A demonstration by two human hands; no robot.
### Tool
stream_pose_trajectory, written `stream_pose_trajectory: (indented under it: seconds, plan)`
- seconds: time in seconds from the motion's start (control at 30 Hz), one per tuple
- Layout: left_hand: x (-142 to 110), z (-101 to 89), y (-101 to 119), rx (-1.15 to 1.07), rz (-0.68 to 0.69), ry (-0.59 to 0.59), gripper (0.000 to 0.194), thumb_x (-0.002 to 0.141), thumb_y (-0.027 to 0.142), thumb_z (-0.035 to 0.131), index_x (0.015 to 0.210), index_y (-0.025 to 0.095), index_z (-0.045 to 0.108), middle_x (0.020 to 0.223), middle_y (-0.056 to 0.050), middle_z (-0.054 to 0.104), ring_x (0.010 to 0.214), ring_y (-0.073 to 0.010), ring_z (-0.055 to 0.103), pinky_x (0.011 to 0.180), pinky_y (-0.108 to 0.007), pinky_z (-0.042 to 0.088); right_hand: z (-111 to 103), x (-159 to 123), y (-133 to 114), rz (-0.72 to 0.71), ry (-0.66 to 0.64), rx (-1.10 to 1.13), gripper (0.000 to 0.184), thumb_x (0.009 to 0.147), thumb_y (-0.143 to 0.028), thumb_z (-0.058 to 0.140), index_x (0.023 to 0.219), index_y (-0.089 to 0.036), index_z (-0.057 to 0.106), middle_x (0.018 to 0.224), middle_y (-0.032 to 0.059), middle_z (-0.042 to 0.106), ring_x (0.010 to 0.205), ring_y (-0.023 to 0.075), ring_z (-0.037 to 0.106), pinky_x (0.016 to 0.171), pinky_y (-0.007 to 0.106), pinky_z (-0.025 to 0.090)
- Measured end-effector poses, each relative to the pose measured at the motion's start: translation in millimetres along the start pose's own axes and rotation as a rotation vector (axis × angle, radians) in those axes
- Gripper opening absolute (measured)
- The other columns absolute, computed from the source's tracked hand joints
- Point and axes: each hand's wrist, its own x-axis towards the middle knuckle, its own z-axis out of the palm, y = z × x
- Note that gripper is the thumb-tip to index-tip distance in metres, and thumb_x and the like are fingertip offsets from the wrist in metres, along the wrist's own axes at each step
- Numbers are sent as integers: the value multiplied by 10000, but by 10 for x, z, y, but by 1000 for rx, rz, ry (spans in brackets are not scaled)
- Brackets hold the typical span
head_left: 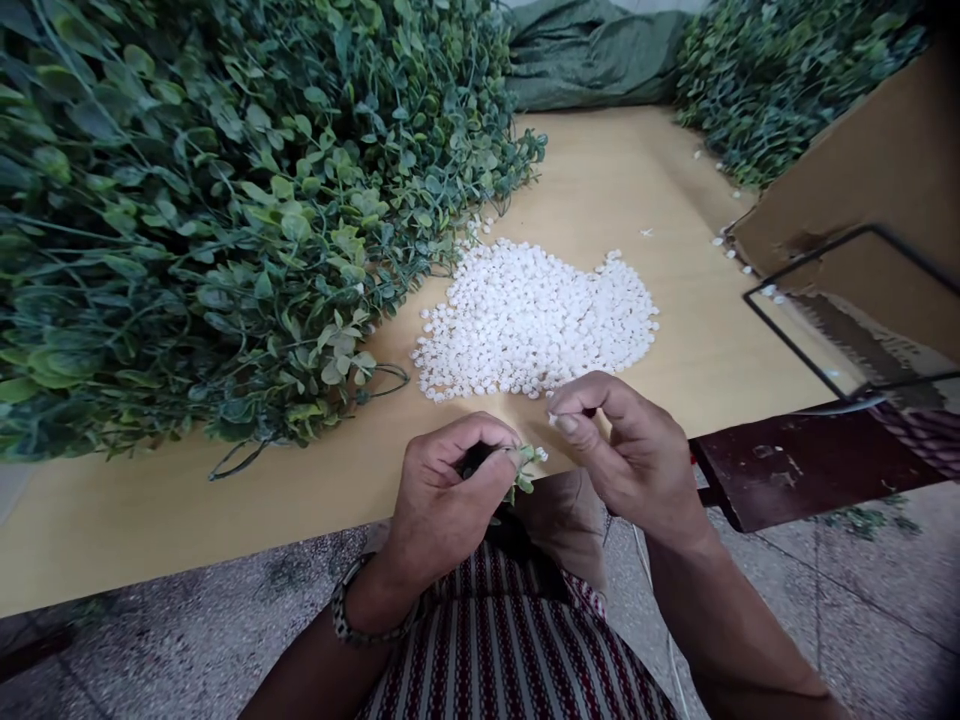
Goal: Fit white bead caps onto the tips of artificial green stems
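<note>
My left hand (455, 495) is closed in a pinch around the stem of an artificial leaf sprig (523, 482), which pokes out past the thumb and fingertip. A small white piece (541, 454) sits at the sprig's tip. Just to the right, my right hand (630, 455) pinches a small white plastic cap (553, 420) between thumb and forefinger, mostly covered by the fingertips. The two hands are a short gap apart, over the table's near edge. Beyond them lies a spread pile of small white plastic caps (536, 320).
Heaped artificial greenery (247, 200) covers the table's left side. More greenery (787, 80) lies at the back right, beside a dark green cloth (600, 55). On the right are a cardboard box (862, 170) and a black metal frame (787, 345). A dark red stool (795, 470) stands below.
</note>
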Motion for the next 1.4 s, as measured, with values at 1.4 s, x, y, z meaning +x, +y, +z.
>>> stream_pose_trajectory:
  seconds: [1.4]
  plan:
    - [51, 8, 29, 41, 30, -229, 169, 693, 27, 488, 557, 106, 551, 505, 43, 472, 478, -44, 392, 463, -147, 338, 143, -128, 181, 7, -138, 818, 120, 846, -102, 564, 892, -186, 635, 723, 14, 570, 668, 134, 531, 619, 301, 426]
